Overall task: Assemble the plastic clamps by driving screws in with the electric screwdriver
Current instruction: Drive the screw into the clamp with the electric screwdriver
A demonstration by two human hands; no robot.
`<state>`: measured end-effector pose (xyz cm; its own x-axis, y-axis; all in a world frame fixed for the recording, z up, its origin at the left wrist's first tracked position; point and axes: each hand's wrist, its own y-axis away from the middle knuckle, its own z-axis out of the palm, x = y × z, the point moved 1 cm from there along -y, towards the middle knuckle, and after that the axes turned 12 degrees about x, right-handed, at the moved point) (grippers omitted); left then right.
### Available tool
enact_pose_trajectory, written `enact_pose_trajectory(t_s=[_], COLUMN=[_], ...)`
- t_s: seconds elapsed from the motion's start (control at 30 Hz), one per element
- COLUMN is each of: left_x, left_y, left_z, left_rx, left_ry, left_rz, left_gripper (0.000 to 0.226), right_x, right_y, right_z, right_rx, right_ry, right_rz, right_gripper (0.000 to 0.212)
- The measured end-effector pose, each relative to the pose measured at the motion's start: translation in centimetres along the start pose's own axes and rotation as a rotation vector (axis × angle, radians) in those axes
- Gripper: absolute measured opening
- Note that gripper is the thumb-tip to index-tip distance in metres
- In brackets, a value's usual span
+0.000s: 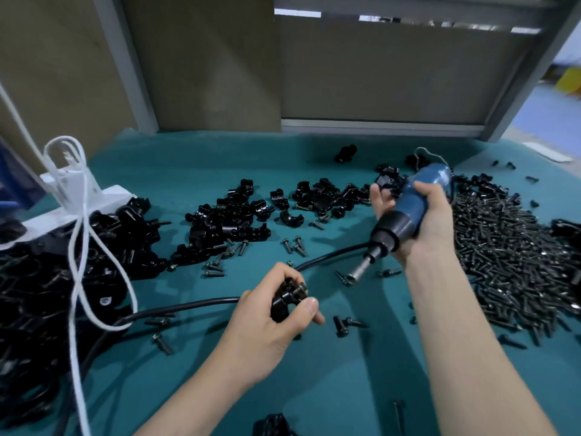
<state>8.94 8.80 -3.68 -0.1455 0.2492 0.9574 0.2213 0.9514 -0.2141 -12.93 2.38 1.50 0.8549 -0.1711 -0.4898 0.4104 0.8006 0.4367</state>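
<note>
Left hand grips a clamp, its screw showing; right hand wraps the screwdriver, bit just beyond; seat it squarely.

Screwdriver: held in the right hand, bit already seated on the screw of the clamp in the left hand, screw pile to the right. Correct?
Not seated. The head view shows the bit clear of the clamp, off to its right. The rest holds: screwdriver in the right hand, clamp in the left hand, screw pile to the right.
</note>
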Motion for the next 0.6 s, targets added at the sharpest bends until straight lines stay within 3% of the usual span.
enact_pose_trajectory(t_s=[0.1, 0.33, 0.6], left_x=[0.1, -0.4, -0.6], left_y=[-0.1, -0.4, -0.2], left_z=[-0.4, -0.3, -0.2], left_rx=[0.019, 0.057, 0.088], left_ry=[-0.018, -0.125, -0.156], left_rz=[-0.020, -0.021, -0.009], left_gripper=[0.022, 0.028, 0.031], right_x=[1.0, 1.5, 1.6], right_y=[-0.1, -0.5, 0.1], right_z=[0.3, 0.1, 0.9], right_rx=[-0.103, -0.119, -0.101], right_ry=[-0.169, -0.081, -0.035], right_rz=[0.043, 0.027, -0.023], right_gripper=[0.042, 0.044, 0.015])
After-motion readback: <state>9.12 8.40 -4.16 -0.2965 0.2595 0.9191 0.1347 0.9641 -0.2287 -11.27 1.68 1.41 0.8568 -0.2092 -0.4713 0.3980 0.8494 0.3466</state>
